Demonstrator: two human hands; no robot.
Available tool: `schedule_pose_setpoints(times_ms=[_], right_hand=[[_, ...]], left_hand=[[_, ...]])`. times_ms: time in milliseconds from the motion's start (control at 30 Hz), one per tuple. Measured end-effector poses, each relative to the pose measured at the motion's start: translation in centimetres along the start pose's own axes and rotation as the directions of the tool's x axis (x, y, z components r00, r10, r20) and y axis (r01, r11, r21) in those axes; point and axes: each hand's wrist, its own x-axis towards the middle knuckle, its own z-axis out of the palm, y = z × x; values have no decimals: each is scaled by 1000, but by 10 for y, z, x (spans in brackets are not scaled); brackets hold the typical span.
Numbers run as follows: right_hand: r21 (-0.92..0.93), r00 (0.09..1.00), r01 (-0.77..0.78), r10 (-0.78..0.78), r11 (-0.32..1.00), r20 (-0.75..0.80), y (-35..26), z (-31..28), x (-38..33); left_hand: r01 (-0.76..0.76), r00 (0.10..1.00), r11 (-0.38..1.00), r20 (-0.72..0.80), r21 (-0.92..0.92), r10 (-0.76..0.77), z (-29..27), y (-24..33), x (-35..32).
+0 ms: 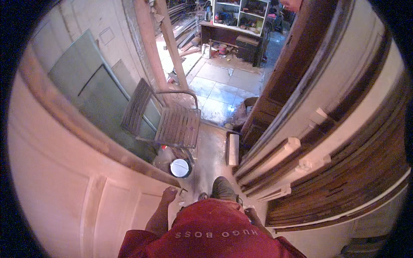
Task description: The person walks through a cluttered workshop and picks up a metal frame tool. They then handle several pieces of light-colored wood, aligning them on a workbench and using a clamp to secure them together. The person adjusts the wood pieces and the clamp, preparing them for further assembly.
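Observation:
My left hand (169, 195) is low beside the near edge of a pale panelled wooden door (116, 202). Whether it touches the door I cannot tell, and its fingers are too small and blurred to make out. A short dark piece (183, 189) sticks out close to that hand. My right hand (250, 212) hangs by my right hip, partly covered by my red shirt (211, 219). Its fingers are mostly hidden, and a small pale patch shows beside it. One knee in dark trousers (223, 188) is forward under me.
A slatted metal chair (178, 127) and a white-lidded bucket (180, 168) stand to the left. Upright boards (340, 167) and a wooden block (233, 149) line the right. Ahead, a doorway opens onto a tiled floor (215, 88) with a cluttered shelf unit (236, 30).

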Motion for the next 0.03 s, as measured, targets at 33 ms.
schedule_pose_setpoints(times_ms=[33], right_hand=[[20, 999, -45, 45, 999, 13, -5, 0, 12]], left_hand=[[69, 996, 988, 58, -140, -62, 1, 30, 44]])
